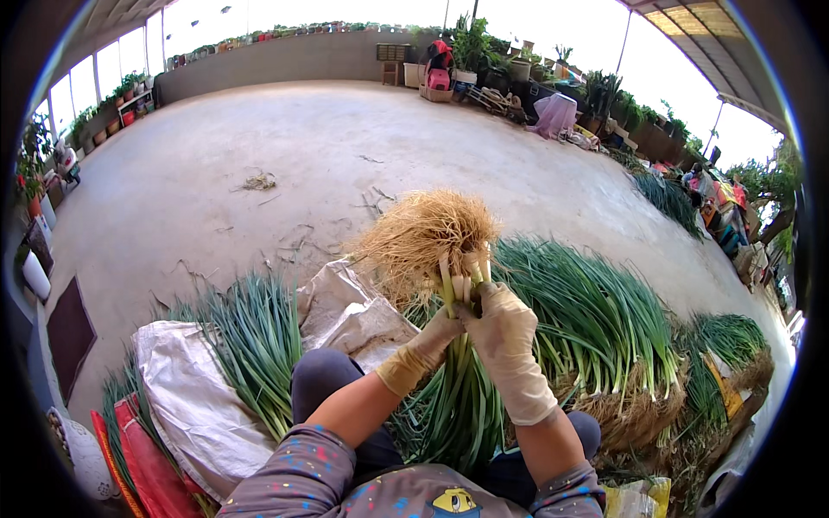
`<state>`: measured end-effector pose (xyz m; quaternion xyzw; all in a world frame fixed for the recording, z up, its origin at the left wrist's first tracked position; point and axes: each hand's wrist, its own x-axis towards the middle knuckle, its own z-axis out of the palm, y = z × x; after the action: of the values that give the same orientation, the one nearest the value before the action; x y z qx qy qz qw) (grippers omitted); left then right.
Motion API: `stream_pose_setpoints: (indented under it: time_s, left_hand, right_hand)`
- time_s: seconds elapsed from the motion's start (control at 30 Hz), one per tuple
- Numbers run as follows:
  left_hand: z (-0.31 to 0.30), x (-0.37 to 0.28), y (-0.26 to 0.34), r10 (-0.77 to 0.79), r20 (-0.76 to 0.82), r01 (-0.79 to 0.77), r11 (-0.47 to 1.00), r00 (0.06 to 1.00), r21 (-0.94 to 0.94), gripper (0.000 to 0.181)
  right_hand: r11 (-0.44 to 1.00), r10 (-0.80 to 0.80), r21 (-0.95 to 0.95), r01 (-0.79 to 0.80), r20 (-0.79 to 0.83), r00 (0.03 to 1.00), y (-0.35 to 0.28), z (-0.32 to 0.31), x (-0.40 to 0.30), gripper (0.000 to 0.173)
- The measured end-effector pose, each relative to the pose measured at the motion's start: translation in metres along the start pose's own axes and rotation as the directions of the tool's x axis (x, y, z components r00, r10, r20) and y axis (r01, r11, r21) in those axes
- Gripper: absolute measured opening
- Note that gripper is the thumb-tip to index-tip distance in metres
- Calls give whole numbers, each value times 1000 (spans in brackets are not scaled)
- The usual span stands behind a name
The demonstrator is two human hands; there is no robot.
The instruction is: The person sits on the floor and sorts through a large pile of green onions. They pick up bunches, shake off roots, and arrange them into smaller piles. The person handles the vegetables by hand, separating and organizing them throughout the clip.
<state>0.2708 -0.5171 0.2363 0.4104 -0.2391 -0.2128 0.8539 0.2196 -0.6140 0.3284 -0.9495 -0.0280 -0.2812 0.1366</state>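
Note:
Both my gloved hands close around a bunch of green onions (pixel 461 401), held roots up and leaves hanging down between my knees. Its tan, fibrous roots (pixel 431 233) spread above my fingers, with several white stalks showing just below them. My left hand (pixel 437 337) grips the stalks from the left side. Slightly higher, my right hand (pixel 499 324) wraps the same stalks from the right. To my right lies a large pile of green onions (pixel 589 311), roots toward me. On my left, more green onions (pixel 256 343) rest between woven sacks.
A white woven sack (pixel 201 388) and a red sack (pixel 152 440) lie at left; another pale sack (pixel 350 304) is ahead. Dry scraps (pixel 259 181) dot the concrete floor (pixel 291 136). A smaller onion pile (pixel 728 349) is at far right. Potted plants (pixel 473 45) line the far wall.

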Motion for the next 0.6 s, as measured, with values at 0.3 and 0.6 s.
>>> stream_pose_setpoints:
  time_s: [0.3, 0.6]
  left_hand:
    - [11, -3, 16, -87, -53, 91, 994, 995, 64, 66]
    - [6, -4, 13, -29, -14, 30, 994, 999, 106, 63]
  right_hand:
    - [940, 182, 272, -207, 114, 977, -5, -3, 9, 41]
    - [901, 198, 391, -189, 18, 980, -3, 7, 10, 36]
